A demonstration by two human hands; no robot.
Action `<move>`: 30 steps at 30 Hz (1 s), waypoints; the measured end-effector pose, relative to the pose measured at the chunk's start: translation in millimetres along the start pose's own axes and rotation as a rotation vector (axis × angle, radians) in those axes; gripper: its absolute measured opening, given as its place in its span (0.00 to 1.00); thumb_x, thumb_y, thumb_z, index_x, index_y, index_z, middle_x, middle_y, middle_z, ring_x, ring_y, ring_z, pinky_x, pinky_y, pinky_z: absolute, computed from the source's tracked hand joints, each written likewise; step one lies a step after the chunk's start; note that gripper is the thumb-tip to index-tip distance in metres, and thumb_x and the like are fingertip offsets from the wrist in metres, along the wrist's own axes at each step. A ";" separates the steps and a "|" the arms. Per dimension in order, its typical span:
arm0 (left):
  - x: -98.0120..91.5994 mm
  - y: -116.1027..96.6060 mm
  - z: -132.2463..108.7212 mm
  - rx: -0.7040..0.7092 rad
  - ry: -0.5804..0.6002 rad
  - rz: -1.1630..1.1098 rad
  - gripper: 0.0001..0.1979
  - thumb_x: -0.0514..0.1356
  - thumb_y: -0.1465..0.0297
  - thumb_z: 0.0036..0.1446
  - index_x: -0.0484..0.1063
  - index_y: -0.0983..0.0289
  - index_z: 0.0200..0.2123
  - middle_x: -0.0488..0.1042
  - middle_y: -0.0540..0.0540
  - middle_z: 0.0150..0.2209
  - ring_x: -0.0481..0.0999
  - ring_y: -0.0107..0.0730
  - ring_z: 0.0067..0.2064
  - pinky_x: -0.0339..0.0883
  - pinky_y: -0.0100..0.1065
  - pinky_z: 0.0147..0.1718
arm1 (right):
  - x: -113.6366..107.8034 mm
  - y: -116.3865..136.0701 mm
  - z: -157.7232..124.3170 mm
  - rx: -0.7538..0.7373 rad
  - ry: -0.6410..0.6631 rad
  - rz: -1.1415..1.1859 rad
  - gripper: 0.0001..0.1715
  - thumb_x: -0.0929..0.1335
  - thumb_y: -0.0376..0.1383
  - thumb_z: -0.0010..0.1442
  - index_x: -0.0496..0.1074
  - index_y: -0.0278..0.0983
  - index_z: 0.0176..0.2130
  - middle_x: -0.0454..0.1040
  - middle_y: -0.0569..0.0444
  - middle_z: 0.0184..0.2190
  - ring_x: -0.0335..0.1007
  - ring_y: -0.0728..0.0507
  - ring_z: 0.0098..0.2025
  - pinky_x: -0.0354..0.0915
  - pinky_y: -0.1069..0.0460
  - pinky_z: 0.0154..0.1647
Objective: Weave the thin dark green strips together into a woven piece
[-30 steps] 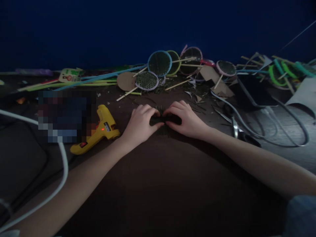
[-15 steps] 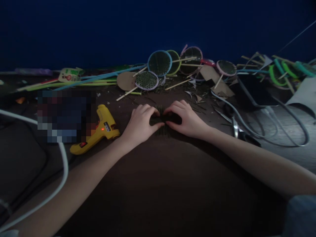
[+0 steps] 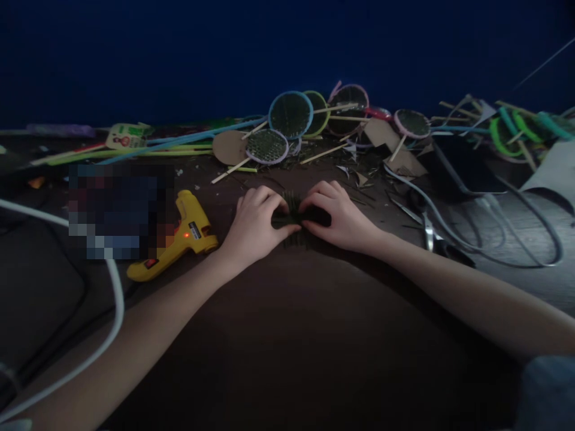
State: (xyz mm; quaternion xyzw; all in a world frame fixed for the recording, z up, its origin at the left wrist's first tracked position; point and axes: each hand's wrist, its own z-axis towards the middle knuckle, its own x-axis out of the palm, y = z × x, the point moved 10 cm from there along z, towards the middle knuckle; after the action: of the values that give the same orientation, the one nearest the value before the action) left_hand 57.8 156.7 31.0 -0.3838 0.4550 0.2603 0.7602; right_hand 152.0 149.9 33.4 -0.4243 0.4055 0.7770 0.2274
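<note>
My left hand (image 3: 257,221) and my right hand (image 3: 340,216) face each other at the middle of the dark tabletop. Between them lies a small piece of dark green strips (image 3: 291,199), perhaps woven leaf, whose ends stick out above and below the fingertips. Thumb and fingers of each hand are curled in and press on opposite sides of this piece. Its centre is mostly covered and dim, so its exact make is hard to see. A yellow hot glue gun (image 3: 191,232) with a glowing red light lies left of my left hand.
Small round fan-like pieces (image 3: 291,115) with coloured rims and sticks are piled along the back. Scissors (image 3: 429,233), a phone (image 3: 467,164) and a looped grey cable (image 3: 550,239) lie on the right. A white cable (image 3: 117,287) curves past my left arm.
My left hand has shifted very slightly over the green strips. Both hands stay on the piece, and everything else lies as before.
</note>
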 end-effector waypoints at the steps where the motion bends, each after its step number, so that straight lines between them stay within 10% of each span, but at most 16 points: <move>1: -0.6 0.3 -0.4 -0.001 -0.007 0.007 0.14 0.64 0.61 0.50 0.67 0.63 0.34 0.67 0.55 0.38 0.67 0.41 0.43 0.60 0.43 0.44 | -0.2 0.0 0.0 0.000 -0.004 0.003 0.05 0.65 0.34 0.53 0.68 0.38 0.34 0.67 0.48 0.38 0.60 0.40 0.42 0.58 0.44 0.42; 30: 0.0 3.8 -0.5 -0.053 -0.004 0.019 0.19 0.67 0.58 0.44 0.67 0.65 0.32 0.67 0.56 0.38 0.66 0.44 0.44 0.60 0.46 0.46 | -2.8 3.9 -0.3 -0.028 -0.033 0.014 0.03 0.66 0.33 0.52 0.68 0.37 0.32 0.67 0.47 0.41 0.61 0.40 0.42 0.58 0.44 0.42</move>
State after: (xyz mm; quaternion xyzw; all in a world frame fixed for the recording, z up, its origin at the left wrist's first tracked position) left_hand 54.7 158.5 29.5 -0.3988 0.4500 0.2802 0.7483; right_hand 150.9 147.5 37.4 -0.4119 0.3939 0.7910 0.2227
